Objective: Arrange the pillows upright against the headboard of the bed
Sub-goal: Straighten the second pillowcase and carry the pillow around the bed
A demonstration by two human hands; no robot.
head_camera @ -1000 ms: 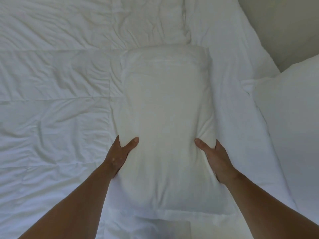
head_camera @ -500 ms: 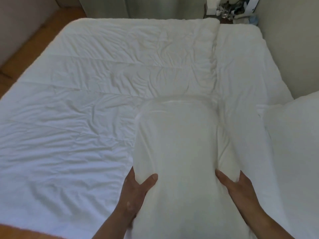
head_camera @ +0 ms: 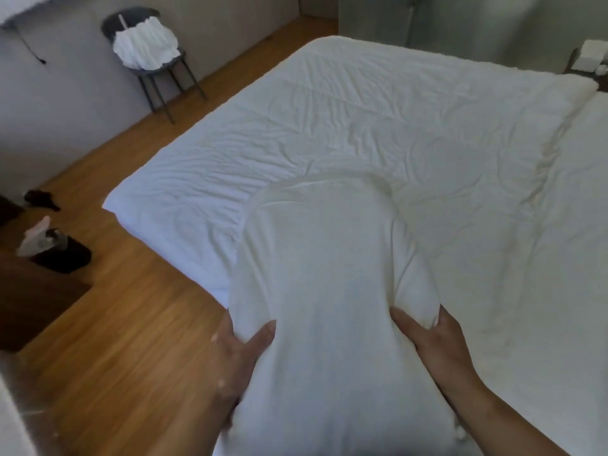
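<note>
A white pillow (head_camera: 322, 278) is held up lengthwise in front of me, over the near left part of the bed (head_camera: 378, 126). My left hand (head_camera: 237, 360) grips its left side with the thumb pressed into the top. My right hand (head_camera: 434, 343) grips its right side, bunching the cover. The pillow's near end runs out of the bottom of the view. The bed is covered by a wrinkled white duvet. No headboard is in view.
Wooden floor (head_camera: 125, 324) lies left of the bed. A dark chair (head_camera: 154, 60) with white cloth on it stands by the far left wall. A dark bedside table (head_camera: 33, 301) with a tissue box (head_camera: 52, 248) is at the left. Small items (head_camera: 589, 57) sit far right.
Both hands have lifted the pillow off the duvet and carried it left, and my view has swung left with it. The second pillow at the right has left the frame.
</note>
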